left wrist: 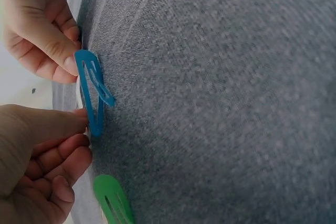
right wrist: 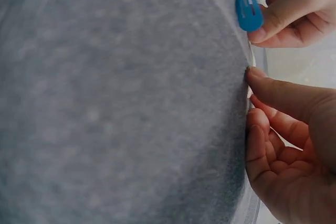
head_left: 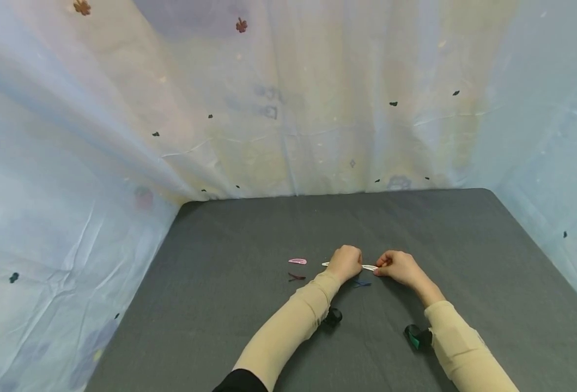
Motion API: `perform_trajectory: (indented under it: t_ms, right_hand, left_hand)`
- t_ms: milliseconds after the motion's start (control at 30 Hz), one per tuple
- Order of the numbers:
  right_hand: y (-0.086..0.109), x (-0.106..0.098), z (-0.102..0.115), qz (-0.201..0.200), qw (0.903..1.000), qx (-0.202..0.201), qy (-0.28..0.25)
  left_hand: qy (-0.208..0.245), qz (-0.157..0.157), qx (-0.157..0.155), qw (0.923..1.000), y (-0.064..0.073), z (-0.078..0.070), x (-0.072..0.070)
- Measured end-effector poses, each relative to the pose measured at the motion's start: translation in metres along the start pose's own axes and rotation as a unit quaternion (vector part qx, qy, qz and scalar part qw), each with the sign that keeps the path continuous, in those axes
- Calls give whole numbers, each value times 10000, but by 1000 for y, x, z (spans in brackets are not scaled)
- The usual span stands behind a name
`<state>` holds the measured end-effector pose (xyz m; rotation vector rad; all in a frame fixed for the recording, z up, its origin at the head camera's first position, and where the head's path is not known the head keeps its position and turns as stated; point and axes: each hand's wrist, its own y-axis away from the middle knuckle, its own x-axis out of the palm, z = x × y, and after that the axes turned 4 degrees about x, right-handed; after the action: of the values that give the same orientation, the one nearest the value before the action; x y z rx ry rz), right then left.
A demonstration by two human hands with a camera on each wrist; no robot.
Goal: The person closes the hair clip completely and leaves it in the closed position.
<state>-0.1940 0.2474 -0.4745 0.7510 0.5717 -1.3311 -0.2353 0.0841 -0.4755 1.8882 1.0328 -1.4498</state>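
A white snap hair clip [head_left: 369, 267] spans the gap between both hands, low over the grey cloth. My left hand [head_left: 346, 262] pinches its left end between thumb and fingers; my right hand [head_left: 400, 267] pinches the right end. From the left wrist, only a pale sliver of it shows behind a blue hair clip [left wrist: 88, 90], which lies unsnapped just nearer to me. A green hair clip [left wrist: 112, 199] lies beside my left hand, hidden under the left arm in the head view. Another white clip [head_left: 325, 264] peeks out left of my left hand.
Farther left lie a pink hair clip [head_left: 297, 261] and, nearer me, a dark red clip [head_left: 296, 277] with its arms apart. Grey cloth [head_left: 229, 316] covers the table. Patterned curtains [head_left: 288, 109] hang behind it and along both sides.
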Motion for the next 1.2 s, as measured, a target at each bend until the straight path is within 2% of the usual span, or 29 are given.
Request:
perform_trajectory:
  t_ms: [167,367,600,733,967,1200]
  right_hand:
    - [1,-4,3,-120,9999,-35,17]
    - [4,-13,16,-401,9990,-181,-77]
    - [9,-13,50,-610,9962,-565,-249]
    - [11,-3,68,-671,9936,-797,-428]
    - [17,23,103,-755,9870,-1269,-629]
    - [14,54,122,-908,9831,-1362,-819]
  left_hand:
    - [-136,-33,162,9998,3,6,-5]
    - [-331,-148,264,9990,13,13,-30]
    - [-72,-563,206,9982,35,29,-65]
    - [264,-722,39,9970,50,43,-76]
    - [720,-1008,-301,9918,81,69,-79]
    - [887,-1184,-423,9881,107,93,-67]
